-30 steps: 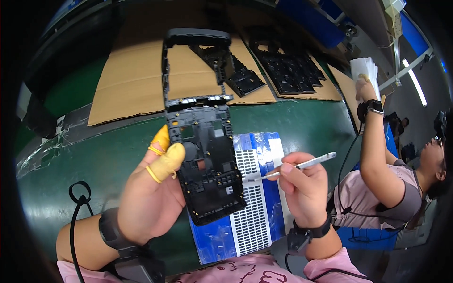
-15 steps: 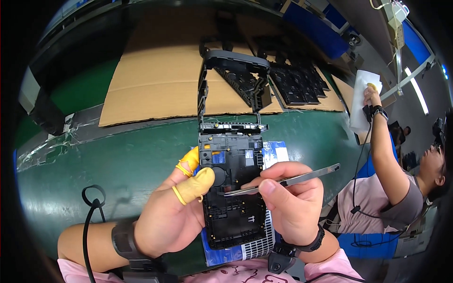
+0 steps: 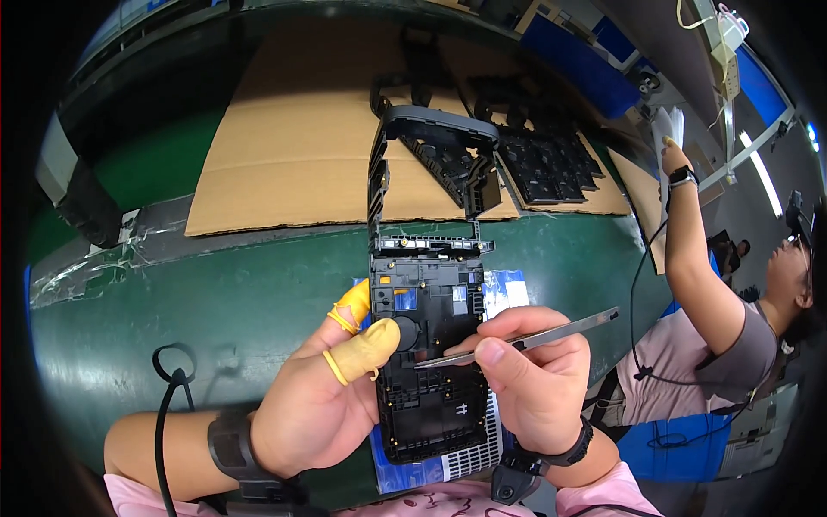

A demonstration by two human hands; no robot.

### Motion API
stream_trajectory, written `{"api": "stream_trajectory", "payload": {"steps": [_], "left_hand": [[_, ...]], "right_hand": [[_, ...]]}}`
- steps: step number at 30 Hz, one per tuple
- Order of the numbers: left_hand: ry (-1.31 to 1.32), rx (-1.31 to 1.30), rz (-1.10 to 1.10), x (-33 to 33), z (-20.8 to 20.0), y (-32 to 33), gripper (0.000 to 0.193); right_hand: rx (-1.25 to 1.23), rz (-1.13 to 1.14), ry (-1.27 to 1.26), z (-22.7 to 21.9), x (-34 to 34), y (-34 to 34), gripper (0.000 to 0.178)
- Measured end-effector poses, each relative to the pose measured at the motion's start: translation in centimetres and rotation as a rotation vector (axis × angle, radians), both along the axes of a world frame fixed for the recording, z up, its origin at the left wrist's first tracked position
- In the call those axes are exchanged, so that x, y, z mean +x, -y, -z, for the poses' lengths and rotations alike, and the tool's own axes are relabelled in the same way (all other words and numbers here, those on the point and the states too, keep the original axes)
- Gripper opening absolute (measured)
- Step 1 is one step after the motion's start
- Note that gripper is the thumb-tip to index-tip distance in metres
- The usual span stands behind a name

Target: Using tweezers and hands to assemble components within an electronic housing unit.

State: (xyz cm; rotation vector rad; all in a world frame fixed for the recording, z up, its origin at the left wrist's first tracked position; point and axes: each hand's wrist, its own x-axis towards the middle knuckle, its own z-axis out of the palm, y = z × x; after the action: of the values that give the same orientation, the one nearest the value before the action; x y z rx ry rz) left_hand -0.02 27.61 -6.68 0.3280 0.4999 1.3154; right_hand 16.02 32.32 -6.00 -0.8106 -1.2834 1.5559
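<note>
A black plastic housing frame [image 3: 439, 345] stands tilted up in front of me, its upper part an open loop and its lower part a ribbed panel with small brass-coloured inserts. My left hand [image 3: 323, 396] grips its left side, yellow finger cots on the thumb and a finger; the thumb presses beside a round disc on the panel. In my right hand [image 3: 538, 370] a pair of metal tweezers [image 3: 560, 332] is pinched, the tips pointing left at the middle of the panel. Whether the tips hold anything is too small to tell.
Below the housing lies a blue sheet with a white grid [image 3: 469, 457]. Farther back, cardboard [image 3: 284, 164] on the green table [image 3: 172, 293] bears several similar black housings [image 3: 543, 164]. At right a co-worker [image 3: 689, 345] raises a white sheet [image 3: 670, 129]. A black cable loop [image 3: 177, 375] stands at left.
The housing has shifted slightly down and right in view, with both hands still on their holds. The tweezer tips remain by the panel's middle. The co-worker's white sheet has turned and moved up.
</note>
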Motion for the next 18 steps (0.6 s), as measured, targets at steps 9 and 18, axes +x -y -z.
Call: {"api": "stream_trajectory", "payload": {"steps": [9, 18], "left_hand": [[0.044, -0.017, 0.007, -0.2, -0.3, -0.1, 0.042], [0.054, -0.034, 0.01, -0.3, -1.1, -0.1, 0.039]], "right_hand": [[-0.056, -0.007, 0.038, -0.3, 0.4, -0.2, 0.012], [-0.08, -0.027, 0.043, -1.2, 0.1, -0.3, 0.014]]}}
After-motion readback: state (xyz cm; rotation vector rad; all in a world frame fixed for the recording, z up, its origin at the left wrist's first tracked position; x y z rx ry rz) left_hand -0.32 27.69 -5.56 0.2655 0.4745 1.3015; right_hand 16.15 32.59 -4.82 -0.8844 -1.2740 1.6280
